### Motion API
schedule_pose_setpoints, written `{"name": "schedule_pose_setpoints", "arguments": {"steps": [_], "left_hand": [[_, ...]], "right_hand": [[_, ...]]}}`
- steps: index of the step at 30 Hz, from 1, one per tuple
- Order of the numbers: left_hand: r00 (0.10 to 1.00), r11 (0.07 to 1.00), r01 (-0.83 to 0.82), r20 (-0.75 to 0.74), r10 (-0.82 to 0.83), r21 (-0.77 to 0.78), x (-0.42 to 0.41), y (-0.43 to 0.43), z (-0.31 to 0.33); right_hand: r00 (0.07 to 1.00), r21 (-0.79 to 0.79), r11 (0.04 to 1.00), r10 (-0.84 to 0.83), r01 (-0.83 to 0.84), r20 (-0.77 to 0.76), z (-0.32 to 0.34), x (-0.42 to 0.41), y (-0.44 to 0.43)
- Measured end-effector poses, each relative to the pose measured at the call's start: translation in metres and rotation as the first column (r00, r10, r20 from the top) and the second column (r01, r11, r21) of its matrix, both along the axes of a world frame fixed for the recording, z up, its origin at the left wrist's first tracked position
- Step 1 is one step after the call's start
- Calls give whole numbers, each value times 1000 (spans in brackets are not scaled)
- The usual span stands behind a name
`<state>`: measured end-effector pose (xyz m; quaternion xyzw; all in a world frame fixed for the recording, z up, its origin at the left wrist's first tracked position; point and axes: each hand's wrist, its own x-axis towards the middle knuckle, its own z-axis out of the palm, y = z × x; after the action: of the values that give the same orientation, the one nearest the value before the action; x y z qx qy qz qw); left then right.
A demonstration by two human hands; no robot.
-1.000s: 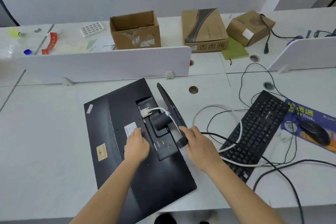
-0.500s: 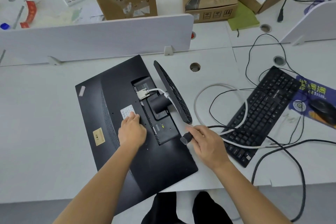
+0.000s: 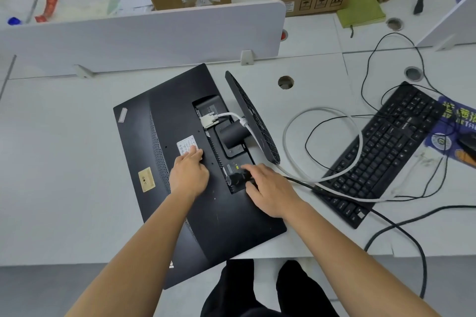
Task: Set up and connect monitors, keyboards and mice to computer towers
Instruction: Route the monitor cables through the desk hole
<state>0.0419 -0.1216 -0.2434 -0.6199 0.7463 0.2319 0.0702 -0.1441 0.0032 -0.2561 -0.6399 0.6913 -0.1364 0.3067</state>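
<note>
Power plug (image 3: 235,179) between right fingers (image 3: 247,167), at monitor (image 3: 164,121) back.

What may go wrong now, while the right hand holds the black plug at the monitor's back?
The monitor overhangs the desk edge at its near corner; a hard push by the right hand might tip it, despite the left hand pressing on it. The black plug hides its socket, so it may go in crooked. The white cable lies over the keyboard; standing the monitor up may drag it.

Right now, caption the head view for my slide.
Left hand presses on the face-down monitor while the right hand holds a black plug at its rear port panel.
</note>
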Motion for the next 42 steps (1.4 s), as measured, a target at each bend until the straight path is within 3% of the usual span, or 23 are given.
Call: {"name": "schedule_pose_setpoints", "arguments": {"steps": [2,5,10,16,21,28,35,42], "left_hand": [[1000,1000,-23,-13,23,11,1,0,0],[998,999,-46,-41,45,-20,0,2,-1],[985,986,-120,-135,105,-111,0,11,-10],[974,956,-220,-92,206,-192,4,19,-28],[927,924,-374,-40,372,-78,8,20,-39],[923,922,-384,-52,381,-44,8,22,-45],[925,924,-378,-52,375,-52,10,23,-48],[929,926,-371,-45,368,-69,9,23,-50]], "right_hand": [[1000,-8,1000,-4,4,28,-5,0,0],[998,-92,996,8,-13,-56,-16,1,0],[958,-240,964,-170,113,-232,-23,15,-6],[908,-210,968,-210,140,-363,-31,26,-14],[896,-152,987,-114,53,-430,-31,29,-21],[919,-96,994,-80,46,-387,-26,28,-36],[944,-111,987,77,-118,-321,-27,11,-39],[943,-126,978,123,-169,-309,-37,5,-40]]}}
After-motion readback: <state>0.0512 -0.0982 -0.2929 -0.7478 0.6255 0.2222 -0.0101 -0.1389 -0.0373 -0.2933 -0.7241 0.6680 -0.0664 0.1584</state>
